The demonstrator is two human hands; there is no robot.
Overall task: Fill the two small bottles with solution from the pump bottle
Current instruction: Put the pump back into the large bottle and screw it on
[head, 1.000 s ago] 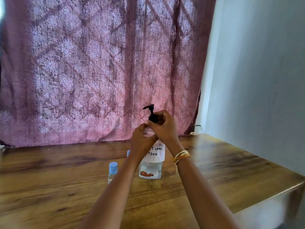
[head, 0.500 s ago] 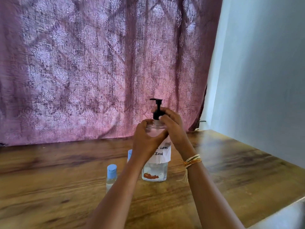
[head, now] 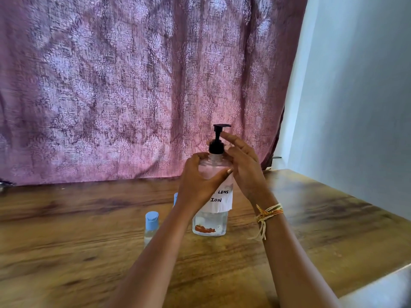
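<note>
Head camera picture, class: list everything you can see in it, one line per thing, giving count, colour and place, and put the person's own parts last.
pump bottle: one, clear with a black pump and a white handwritten label, upright on the table near the middle.
small bottles: two, clear with light blue caps; one stands left of the pump bottle, the other is mostly hidden behind the left forearm.
table: one, brown wood, across the lower picture.
curtain: one, purple patterned, behind the table.
wall: one, pale, on the right.
thread bracelet: one, yellow and orange, on the right wrist.
left hand: one, wrapped around the pump bottle's shoulder.
right hand: one, fingers open beside the pump collar.
</note>
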